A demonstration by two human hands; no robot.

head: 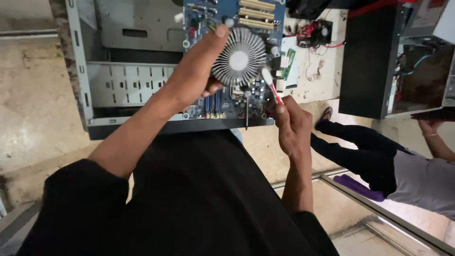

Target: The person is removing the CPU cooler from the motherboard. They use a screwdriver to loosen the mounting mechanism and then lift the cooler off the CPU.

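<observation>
Right hand [290,124] closed around a red-handled toothbrush [271,85], bristle end against the rim of the round finned heat sink [239,56]. Left hand [196,71] gripping the heat sink's left edge, thumb on top. Heat sink sits on a blue circuit board [222,102], held over an open grey computer case [118,80]. Another person sits at right, beyond

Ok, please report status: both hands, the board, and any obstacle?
Left hand gripping round heatsink on blue circuit board. Right hand holding red-handled brush at heatsink edge. Nothing in the way.
</observation>
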